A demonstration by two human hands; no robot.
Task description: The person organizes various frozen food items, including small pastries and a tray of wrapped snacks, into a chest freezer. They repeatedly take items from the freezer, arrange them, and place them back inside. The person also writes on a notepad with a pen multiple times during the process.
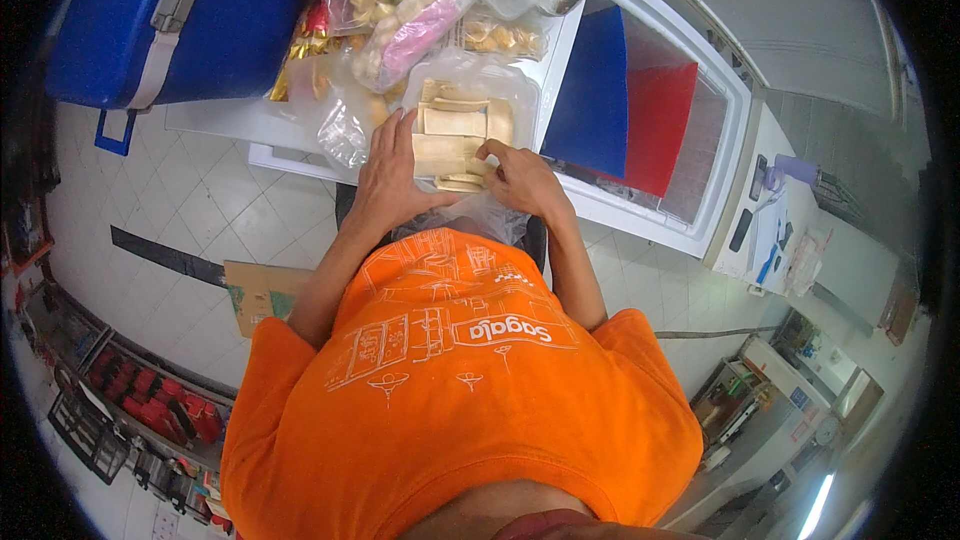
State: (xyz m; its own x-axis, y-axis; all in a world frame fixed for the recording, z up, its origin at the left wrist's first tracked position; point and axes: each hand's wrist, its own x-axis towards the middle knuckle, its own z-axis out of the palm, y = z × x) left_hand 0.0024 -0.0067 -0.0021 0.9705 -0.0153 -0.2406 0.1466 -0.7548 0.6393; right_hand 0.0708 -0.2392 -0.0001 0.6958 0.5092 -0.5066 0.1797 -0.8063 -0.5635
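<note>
In front of me is a clear plastic container (525, 90) holding several pale yellow, flat strips (452, 120); their exact kind I cannot make out. My left hand (388, 180) rests along the container's left side, fingers stretched out and thumb pointing across its near edge. My right hand (522, 180) is at the right end of the strips, its fingers bent and closed on the edge of a broad pale yellow strip (445, 152). Narrower curled strips (458, 183) lie at the near edge. Clear plastic film (480, 215) hangs just below the container.
Bags of pale food pieces (410, 10) and a crumpled clear bag (345, 130) crowd the white surface beyond. A large blue cooler box (190, 30) stands at left. On the right, an open white chest freezer (735, 140) holds blue (590, 90) and red (662, 130) panels.
</note>
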